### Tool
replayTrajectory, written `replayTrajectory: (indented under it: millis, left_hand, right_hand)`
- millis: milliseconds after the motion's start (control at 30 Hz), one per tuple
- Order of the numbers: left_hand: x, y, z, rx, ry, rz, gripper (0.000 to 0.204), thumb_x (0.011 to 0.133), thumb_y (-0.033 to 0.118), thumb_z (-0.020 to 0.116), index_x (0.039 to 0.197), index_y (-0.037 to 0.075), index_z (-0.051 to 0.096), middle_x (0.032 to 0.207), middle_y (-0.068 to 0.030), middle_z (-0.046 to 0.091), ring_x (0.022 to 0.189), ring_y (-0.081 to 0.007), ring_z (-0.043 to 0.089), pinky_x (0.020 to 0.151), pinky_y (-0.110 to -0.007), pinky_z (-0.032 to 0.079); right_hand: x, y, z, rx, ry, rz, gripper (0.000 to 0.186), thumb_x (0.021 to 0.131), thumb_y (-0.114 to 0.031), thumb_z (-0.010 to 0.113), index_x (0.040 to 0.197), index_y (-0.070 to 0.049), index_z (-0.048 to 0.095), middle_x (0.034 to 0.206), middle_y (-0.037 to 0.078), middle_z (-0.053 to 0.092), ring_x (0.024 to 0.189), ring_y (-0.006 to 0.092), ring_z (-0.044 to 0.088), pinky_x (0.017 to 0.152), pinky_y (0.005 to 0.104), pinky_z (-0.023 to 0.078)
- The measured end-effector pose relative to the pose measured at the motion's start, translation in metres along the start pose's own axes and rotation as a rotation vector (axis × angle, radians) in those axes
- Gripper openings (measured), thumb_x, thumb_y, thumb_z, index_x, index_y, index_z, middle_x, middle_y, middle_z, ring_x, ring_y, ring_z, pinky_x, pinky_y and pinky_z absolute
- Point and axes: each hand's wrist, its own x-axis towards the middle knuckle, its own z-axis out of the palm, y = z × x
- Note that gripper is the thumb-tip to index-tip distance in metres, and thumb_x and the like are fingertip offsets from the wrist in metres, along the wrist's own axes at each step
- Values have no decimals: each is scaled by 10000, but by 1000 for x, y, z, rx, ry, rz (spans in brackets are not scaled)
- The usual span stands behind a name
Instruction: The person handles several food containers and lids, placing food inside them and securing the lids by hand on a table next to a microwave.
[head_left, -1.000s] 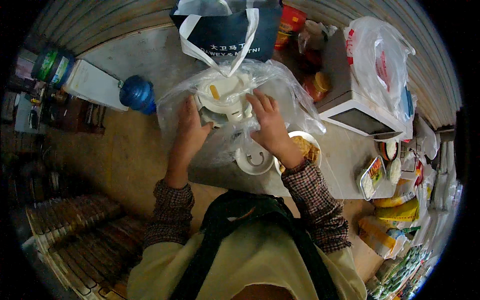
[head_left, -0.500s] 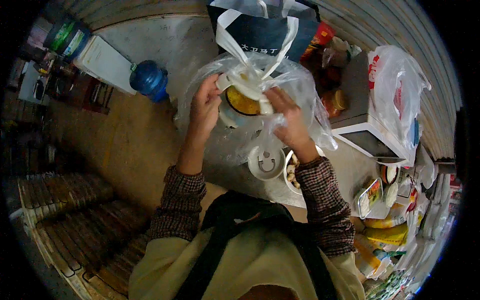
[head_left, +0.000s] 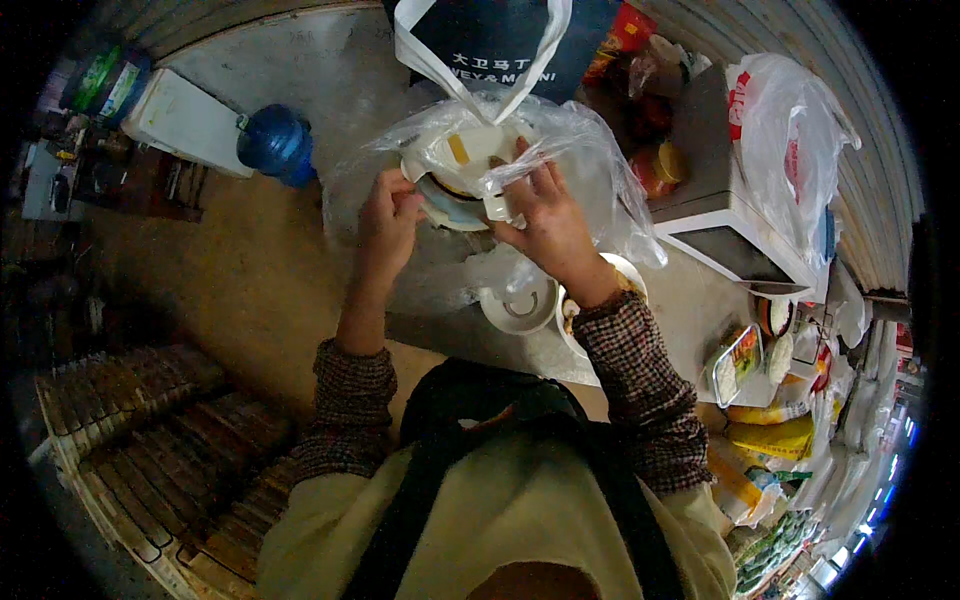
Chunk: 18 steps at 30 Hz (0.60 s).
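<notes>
A white lid (head_left: 485, 147) with a tan patch and a small tab at its edge lies over a round, pale container (head_left: 460, 216) with a dark rim. A strip of yellow shows under the lid's near edge. My left hand (head_left: 388, 220) is closed on the lid's left edge, thumb and fingers pinched together. My right hand (head_left: 545, 220) holds the right side, fingers stretched over the top and thumb low by the tab. A clear plastic bag (head_left: 605, 165) is gathered around the container and partly covers the lid and right fingers.
Nearer me stand a white bowl (head_left: 518, 318) and a second white bowl (head_left: 628, 268) of pale pieces. A dark tote bag (head_left: 500, 45) with white handles stands behind. To the right are a jar (head_left: 658, 170) and a microwave (head_left: 735, 245); a blue water bottle (head_left: 275, 145) is left.
The lid was tilted up, with much of the yellow contents showing; now it is lowered over the container. Both hands are lower in view, and the right fingers have spread over the lid.
</notes>
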Motion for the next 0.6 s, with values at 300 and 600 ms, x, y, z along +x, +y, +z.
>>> replayTrajectory:
  millis: [300,600]
  left_hand:
    - [-31,23,1,427,177,142,302,771,30,509,1068,10,460,905,-133,536,767,-225,566,692,-299,462]
    - [-115,-13,37,626,-623,-113,201,768,52,450,952,-15,497,892,-202,548,835,-372,522,745,-404,417]
  right_hand:
    - [-39,-14,-33,344,194,256,368,698,-65,634,1046,-14,527,1119,212,478,1028,338,479,854,348,398]
    - [-152,-34,22,-28,-116,475,831,539,-284,761,1201,-12,339,1202,183,358,1092,365,367,879,444,337]
